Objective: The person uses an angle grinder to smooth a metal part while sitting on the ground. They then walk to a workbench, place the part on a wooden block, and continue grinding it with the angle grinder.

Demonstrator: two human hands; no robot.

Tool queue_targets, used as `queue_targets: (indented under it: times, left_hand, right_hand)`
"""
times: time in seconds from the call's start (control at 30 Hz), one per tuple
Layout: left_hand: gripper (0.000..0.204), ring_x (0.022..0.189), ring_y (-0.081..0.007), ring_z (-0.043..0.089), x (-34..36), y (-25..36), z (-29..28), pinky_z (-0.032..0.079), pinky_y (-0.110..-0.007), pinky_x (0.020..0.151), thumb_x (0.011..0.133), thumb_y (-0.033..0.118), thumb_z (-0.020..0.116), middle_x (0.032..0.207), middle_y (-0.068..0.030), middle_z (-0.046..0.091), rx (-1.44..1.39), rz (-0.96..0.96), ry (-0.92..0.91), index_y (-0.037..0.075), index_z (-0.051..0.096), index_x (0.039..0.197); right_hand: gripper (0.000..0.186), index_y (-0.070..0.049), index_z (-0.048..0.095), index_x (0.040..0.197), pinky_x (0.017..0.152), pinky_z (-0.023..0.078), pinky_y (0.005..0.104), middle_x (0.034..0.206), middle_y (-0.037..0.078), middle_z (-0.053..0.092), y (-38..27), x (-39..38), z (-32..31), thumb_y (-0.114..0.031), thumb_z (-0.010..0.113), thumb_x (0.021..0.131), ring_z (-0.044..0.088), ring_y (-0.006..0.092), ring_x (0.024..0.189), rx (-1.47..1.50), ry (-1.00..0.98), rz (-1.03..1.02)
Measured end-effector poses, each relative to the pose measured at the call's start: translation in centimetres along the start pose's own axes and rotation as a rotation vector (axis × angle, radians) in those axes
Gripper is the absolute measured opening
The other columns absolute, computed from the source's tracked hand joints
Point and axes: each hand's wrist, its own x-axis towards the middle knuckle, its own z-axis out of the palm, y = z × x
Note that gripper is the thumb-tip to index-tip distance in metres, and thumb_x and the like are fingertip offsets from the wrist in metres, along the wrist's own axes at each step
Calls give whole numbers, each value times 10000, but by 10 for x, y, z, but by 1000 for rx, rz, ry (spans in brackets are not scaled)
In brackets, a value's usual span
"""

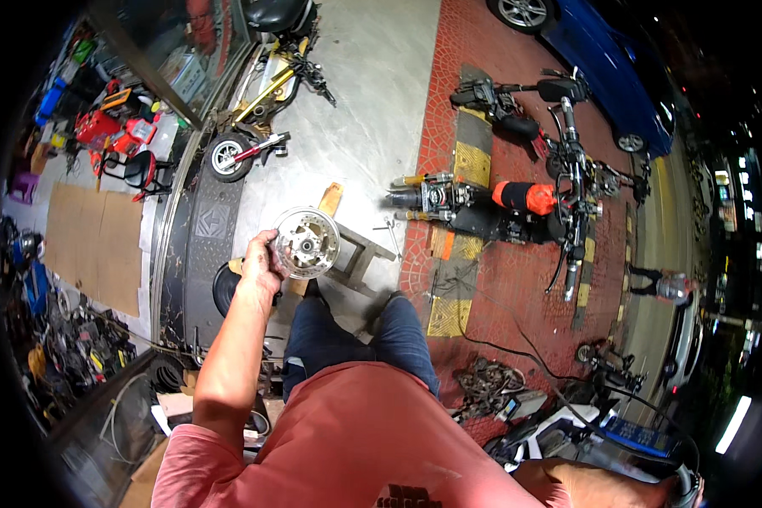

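Note:
My left hand (262, 265) grips the edge of a shiny metal wheel rim (307, 243), with its fingers closed on the left side. The rim has no tyre, and a drilled disc and a hub show at its middle. It is held up above the pale floor, in front of my legs. Far out at the lower right, my right hand (684, 493) is closed around something greyish at the picture's rim, beside a black cable (559, 372). What it holds is too cut off to name.
A metal stand (356, 264) is on the floor before my feet, near a T-shaped tool (389, 227). Motorcycle front parts (525, 199) stand to the right. A small scooter wheel (229, 157) lies ahead left. Cardboard (93, 245) covers floor beyond the doorway; a blue car (605, 72) is far right.

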Motion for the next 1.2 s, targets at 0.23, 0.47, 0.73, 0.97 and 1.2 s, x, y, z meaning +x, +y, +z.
queue_targets:
  times: [0.23, 0.47, 0.73, 0.97, 1.2]
  left_hand:
    - [134, 612, -149, 607, -12, 34, -28, 496, -341, 597, 918, 288, 685, 719, 16, 663, 127, 110, -12, 157, 671, 891]
    - [152, 778, -166, 633, -45, 24, -60, 487, -335, 747, 937, 252, 672, 907, -30, 713, 220, 374, -76, 116, 699, 999]
    - [118, 717, -160, 619, -100, 23, -50, 492, -293, 651, 981, 168, 639, 819, -38, 670, 285, 458, -244, 74, 693, 934]
    - [154, 650, -157, 582, -129, 22, -27, 463, -305, 614, 965, 184, 676, 724, -24, 633, 367, 419, -335, 97, 670, 840]
    - [163, 620, -156, 547, -90, 49, 19, 429, -303, 606, 939, 207, 687, 684, 20, 589, 401, 265, -411, 150, 614, 804]
  right_hand:
    - [729, 31, 486, 1341, 844, 503, 348, 1074, 137, 547, -66, -24, -11, -271, 807, 761, 544, 234, 953, -116, 83, 85]
    - [762, 40, 472, 1362, 852, 498, 348, 1082, 142, 535, -83, -88, -77, -262, 812, 751, 534, 237, 962, -177, 140, 378]
    - [556, 33, 550, 1225, 721, 638, 411, 931, 180, 674, -2, -232, -61, -170, 804, 774, 705, 292, 782, -70, 391, 985]
    - [324, 9, 635, 1009, 529, 586, 346, 757, 120, 700, 57, -343, -46, -181, 791, 798, 676, 221, 573, -306, 486, 1370]
    - [227, -19, 709, 925, 589, 524, 332, 759, 72, 692, 70, -418, -33, -150, 796, 761, 663, 190, 621, -394, 669, 1634]
